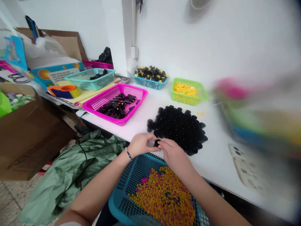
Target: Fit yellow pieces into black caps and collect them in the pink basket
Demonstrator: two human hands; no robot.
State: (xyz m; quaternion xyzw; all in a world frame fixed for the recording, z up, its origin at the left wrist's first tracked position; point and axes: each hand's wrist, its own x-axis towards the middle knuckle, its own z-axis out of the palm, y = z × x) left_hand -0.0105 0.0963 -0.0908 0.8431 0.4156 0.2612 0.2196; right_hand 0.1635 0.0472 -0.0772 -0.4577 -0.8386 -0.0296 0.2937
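A small black plastic cylinder [156,143] sits between the fingertips of my left hand [141,145] and my right hand [172,153], and both hands touch it. Beyond my hands, several black cylinders stand packed upright in a flat cluster [178,128] on the white table [211,150]. Below my wrists lies a blue mesh basket [119,201] heaped with small yellow-orange pieces and some pink ones [162,196].
Along the wall stand a magenta basket [141,92] of black-and-yellow parts, a small blue basket [150,84], a green basket [185,100] of yellow rings, and a teal basket [103,82]. A cardboard box [25,141] and green sheeting [70,166] lie left; a blurred colourful object [254,122] is right.
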